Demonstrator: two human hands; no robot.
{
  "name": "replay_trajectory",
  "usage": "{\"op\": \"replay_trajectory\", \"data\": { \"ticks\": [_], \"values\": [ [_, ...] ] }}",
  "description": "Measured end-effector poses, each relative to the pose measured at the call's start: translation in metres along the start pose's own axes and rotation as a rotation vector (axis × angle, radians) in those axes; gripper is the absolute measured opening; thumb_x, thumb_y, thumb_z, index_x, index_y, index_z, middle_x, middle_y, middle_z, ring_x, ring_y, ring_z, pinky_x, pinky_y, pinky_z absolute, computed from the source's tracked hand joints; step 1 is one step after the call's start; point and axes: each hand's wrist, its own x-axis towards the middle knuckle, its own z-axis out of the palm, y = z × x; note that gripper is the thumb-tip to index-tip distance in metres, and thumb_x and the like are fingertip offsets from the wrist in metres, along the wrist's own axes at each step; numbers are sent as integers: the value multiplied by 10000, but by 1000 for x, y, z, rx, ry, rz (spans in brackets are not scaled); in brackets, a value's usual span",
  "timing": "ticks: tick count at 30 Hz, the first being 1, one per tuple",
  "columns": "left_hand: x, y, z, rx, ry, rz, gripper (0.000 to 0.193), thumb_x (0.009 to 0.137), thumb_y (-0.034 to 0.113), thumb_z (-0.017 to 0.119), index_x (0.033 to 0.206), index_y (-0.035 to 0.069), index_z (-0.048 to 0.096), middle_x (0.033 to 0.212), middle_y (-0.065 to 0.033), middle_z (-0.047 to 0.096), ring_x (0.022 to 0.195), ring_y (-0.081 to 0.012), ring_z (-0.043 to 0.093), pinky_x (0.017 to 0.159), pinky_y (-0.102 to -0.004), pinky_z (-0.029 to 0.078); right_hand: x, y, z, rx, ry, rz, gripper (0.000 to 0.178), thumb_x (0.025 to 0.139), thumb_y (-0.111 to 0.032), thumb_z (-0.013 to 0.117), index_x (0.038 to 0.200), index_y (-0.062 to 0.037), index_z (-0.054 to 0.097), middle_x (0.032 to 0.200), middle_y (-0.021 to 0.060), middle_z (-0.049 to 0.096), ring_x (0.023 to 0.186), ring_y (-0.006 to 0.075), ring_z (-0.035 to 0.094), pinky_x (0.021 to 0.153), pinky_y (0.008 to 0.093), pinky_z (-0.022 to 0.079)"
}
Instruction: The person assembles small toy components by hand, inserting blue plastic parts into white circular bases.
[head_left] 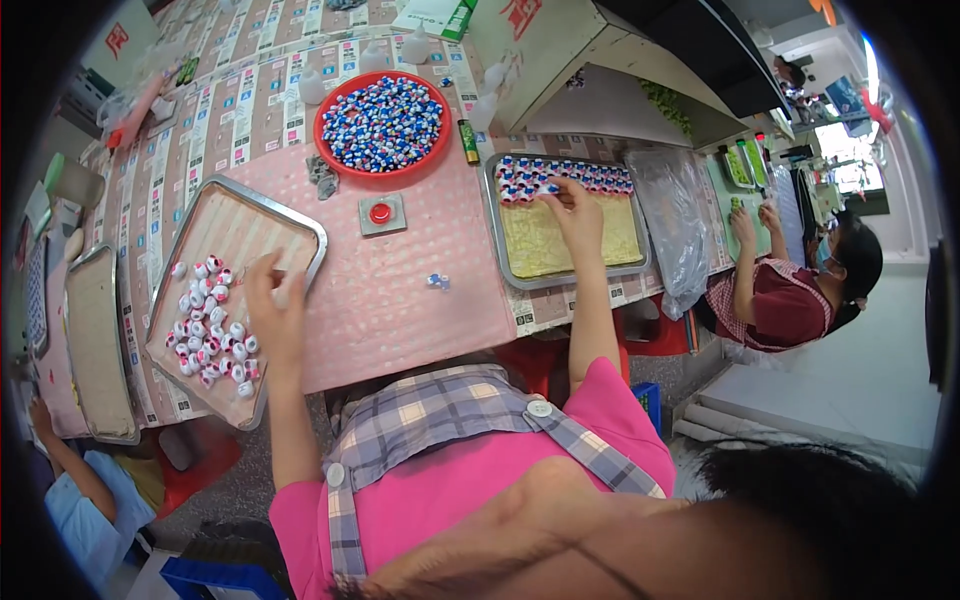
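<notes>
My right hand (578,218) is over a metal tray (493,225) at the right, pinching a small blue-and-white figure piece (549,188). Rows of similar blue, white and red pieces (600,178) stand along that tray's far side, on a yellowish sheet (565,245). At the left, my left hand (276,305) hovers by the edge of another metal tray (185,230), its thumb and fingers apart and nothing visible between them. Small white hollow pieces with pink parts (212,325) lie loose in that tray. Between my hands, a couple of blue-and-white bits (438,282) rest on the pink mat (420,325).
A red basin (318,135) heaped with small blue-and-white pieces stands at the back. Nearer lies a square pad with a round red dish (380,213). Right of the yellow-lined tray is clear plastic film (672,220). A co-worker (800,290) sits at the far right, another person (75,490) at the left.
</notes>
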Motion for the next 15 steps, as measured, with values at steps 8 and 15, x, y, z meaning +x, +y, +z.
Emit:
{"op": "replay_trajectory", "data": {
  "ticks": [8, 15],
  "values": [
    [22, -33, -52, 103, 127, -29, 196, 802, 84, 581, 991, 31, 584, 886, -53, 562, 702, -131, 499, 668, -249, 416, 1, 21, 12, -281, 22, -143, 247, 741, -136, 626, 966, -69, 548, 843, 104, 581, 727, 237, 583, 634, 344, 454],
    [22, -63, -84, 202, 114, -183, 201, 812, 94, 552, 995, 21, 592, 906, -68, 588, 730, -133, 522, 681, -257, 426, -19, -44, 17, -131, -91, -347, 222, 684, -93, 637, 892, -54, 573, 805, 105, 584, 789, 272, 559, 689, 364, 436]
  ]
}}
